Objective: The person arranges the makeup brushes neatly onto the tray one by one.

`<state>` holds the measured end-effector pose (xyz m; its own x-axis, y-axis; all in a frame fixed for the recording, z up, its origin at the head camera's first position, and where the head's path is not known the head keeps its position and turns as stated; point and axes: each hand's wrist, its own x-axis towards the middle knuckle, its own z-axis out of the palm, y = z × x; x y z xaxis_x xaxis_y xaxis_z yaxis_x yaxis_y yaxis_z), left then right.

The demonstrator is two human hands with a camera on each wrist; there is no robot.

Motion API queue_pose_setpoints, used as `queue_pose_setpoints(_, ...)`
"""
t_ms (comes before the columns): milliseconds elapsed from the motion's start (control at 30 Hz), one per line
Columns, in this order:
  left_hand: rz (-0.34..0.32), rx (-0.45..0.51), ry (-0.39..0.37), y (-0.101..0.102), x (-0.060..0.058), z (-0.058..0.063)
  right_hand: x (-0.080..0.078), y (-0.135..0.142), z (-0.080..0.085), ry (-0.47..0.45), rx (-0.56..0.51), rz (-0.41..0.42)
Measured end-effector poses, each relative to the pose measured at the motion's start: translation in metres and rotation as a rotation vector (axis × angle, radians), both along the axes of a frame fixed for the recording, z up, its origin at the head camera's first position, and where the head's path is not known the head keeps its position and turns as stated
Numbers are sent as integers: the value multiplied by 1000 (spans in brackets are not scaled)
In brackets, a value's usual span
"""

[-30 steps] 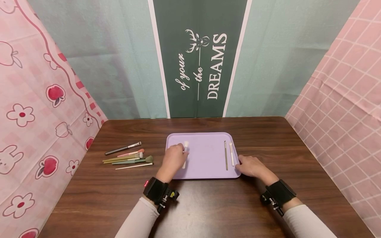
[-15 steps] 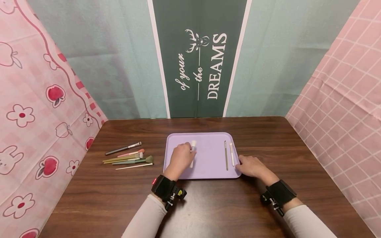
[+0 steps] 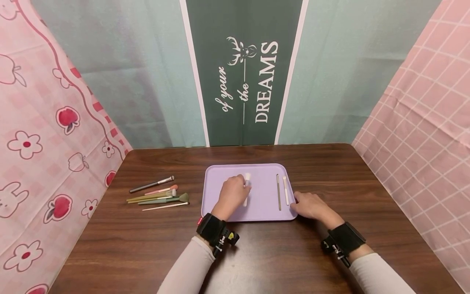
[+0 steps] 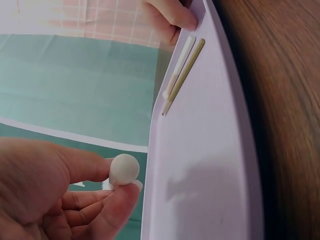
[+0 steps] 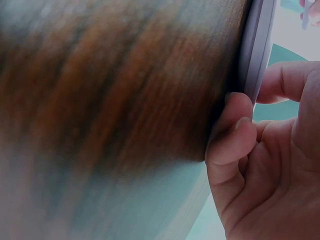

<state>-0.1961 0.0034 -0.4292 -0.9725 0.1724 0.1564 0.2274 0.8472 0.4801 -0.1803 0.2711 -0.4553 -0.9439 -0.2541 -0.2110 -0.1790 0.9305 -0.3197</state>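
Note:
My left hand (image 3: 233, 193) pinches a white makeup brush (image 3: 247, 177) between thumb and fingers, over the left-middle part of a lavender tray (image 3: 262, 200). In the left wrist view, the rounded end of the brush handle (image 4: 124, 169) faces the camera. My right hand (image 3: 312, 206) holds the tray's right rim near its front corner, and the right wrist view has thumb and fingers on either side of that rim (image 5: 256, 50). Inside the tray, along its right side, lie a thin olive-green brush (image 3: 278, 192) and a small white brush (image 3: 286, 191), side by side.
Left of the tray, several makeup brushes lie on the brown wooden table (image 3: 110, 232), among them a dark one (image 3: 148, 185), a green one (image 3: 158, 200) and a thin white one (image 3: 165, 206). Fabric curtains (image 3: 147, 81) stand behind and at both sides.
My left hand has moved right across the tray, carrying the white makeup brush from near the left side toward the middle. My right hand and the tray have stayed in place.

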Motion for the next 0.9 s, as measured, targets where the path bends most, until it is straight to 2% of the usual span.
queue_pose_setpoints(467,-20,10,-68,19,-4,-1,1,0,0,-5,-10,-1)
queue_pose_setpoints(900,-7,-17,-89,35,-8,-2,0,1,-1,-10,-2,-1)
